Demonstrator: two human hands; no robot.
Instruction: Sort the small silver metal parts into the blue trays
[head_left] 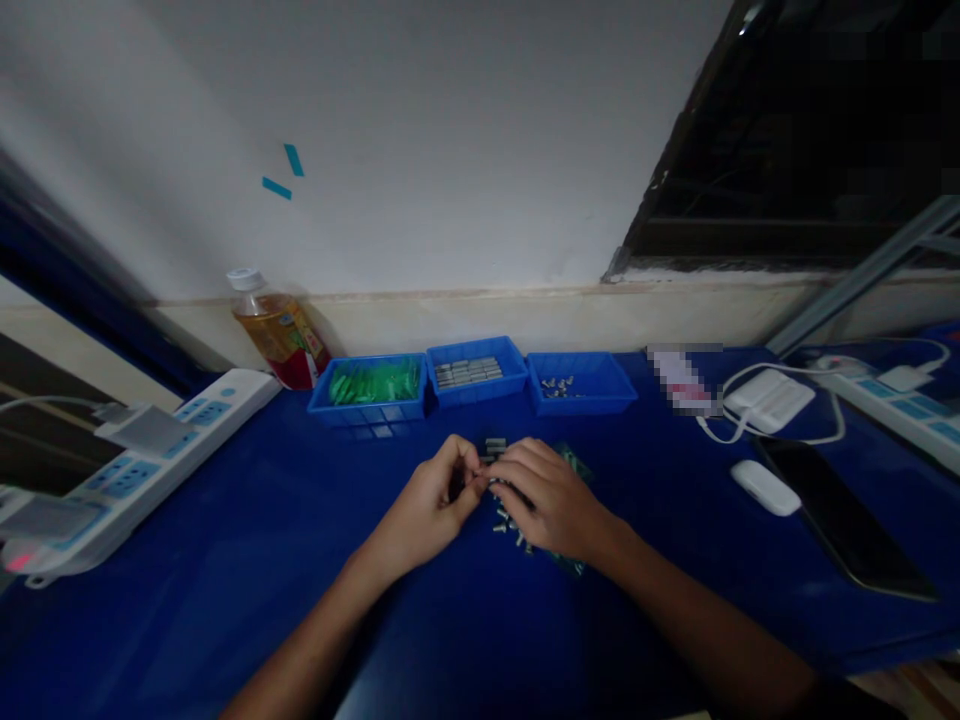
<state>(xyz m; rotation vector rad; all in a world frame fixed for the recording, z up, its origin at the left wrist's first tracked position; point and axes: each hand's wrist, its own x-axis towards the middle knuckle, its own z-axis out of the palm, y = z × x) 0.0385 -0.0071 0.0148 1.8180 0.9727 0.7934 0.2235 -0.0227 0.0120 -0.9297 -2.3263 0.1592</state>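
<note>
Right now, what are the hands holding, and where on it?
The left hand and right hand pinch a small metal part between their fingertips; which end cannot be told.

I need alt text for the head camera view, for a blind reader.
Two bare hands, left hand and right hand, meet over small screws on a blue table. Behind stand three blue trays, a bottle and a power strip.
</note>
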